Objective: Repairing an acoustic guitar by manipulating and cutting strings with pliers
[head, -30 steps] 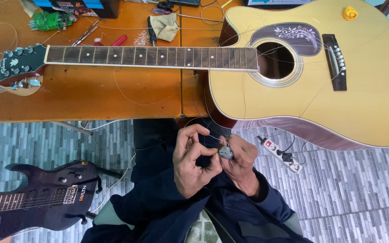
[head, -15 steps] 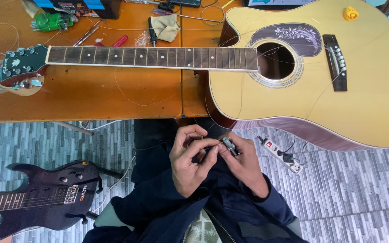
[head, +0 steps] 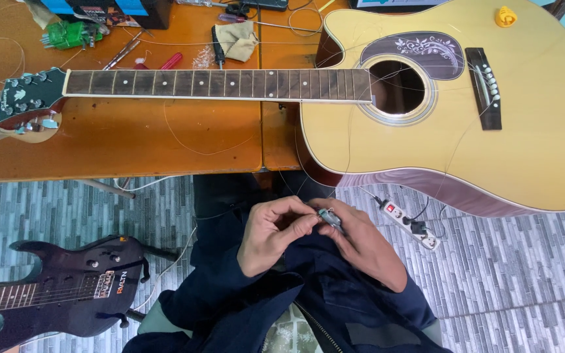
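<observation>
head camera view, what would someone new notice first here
The pale yellow acoustic guitar lying flat across the orange wooden table fills the top of the view, its strings slack. Below the table edge, over the lap, the left hand and right hand meet around a small grey metal part. A dark purple electric guitar lies on the tiled floor at lower left.

Both hands pinch a small metal part below the acoustic guitar.
</observation>
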